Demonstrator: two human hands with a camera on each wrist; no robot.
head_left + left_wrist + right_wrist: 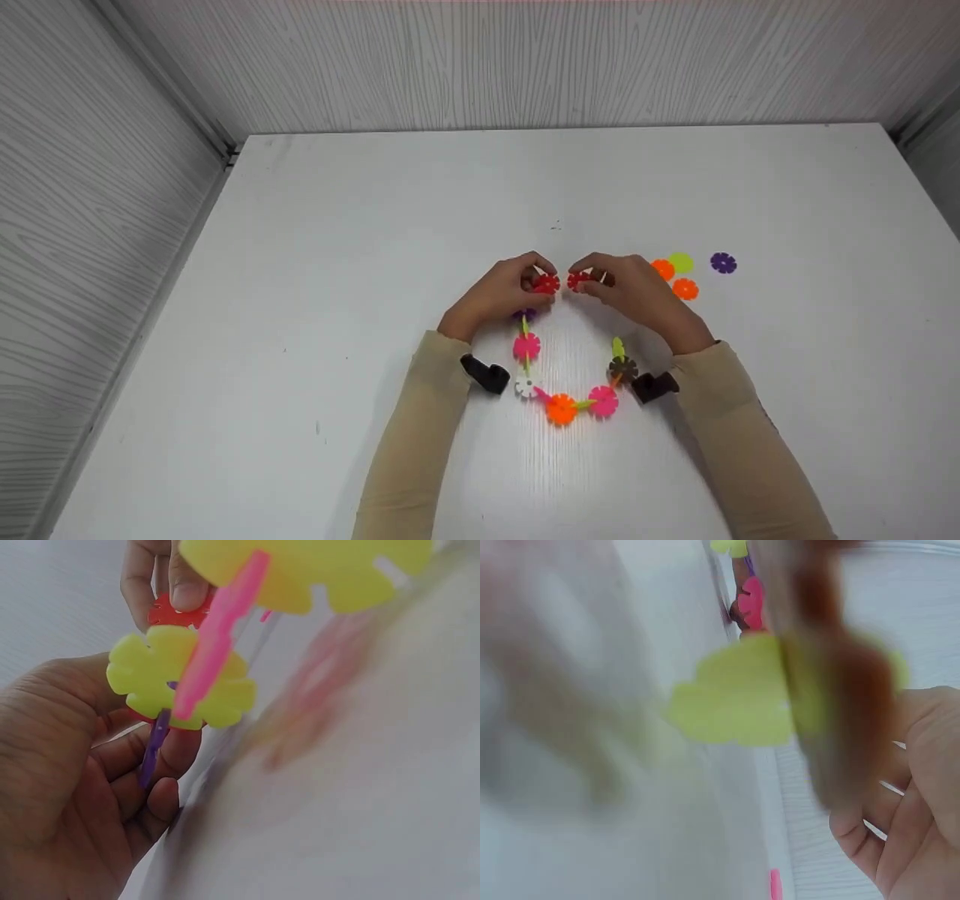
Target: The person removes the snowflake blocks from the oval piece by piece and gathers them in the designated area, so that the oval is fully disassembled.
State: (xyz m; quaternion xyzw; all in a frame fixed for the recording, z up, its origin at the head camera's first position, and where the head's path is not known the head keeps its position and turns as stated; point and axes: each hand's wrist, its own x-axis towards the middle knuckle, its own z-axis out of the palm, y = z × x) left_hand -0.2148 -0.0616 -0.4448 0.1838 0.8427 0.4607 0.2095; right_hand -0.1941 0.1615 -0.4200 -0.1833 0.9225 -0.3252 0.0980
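Over the middle of the table, my left hand (495, 291) pinches a red notched flower disc (549, 283) between thumb and fingers. Facing it a short gap away, my right hand (641, 292) pinches another red disc (577, 281). A chain of interlocked discs curves in a U below the hands, with a pink disc (526, 346), a white disc (526, 386), an orange disc (561, 409) and a dark brown disc (622, 369) among them. In the left wrist view a yellow disc (135, 675) and a purple disc (154, 750) sit by the left fingers. Yellow and blurred brown discs fill the right wrist view.
Beyond the right hand lie loose discs: two orange, one yellow-green (681, 262) and one purple (724, 262). A black wrist mount (486, 374) sits on the left sleeve, another (655, 386) on the right. Grain-patterned panels wall the white table (337, 225) at the back and sides.
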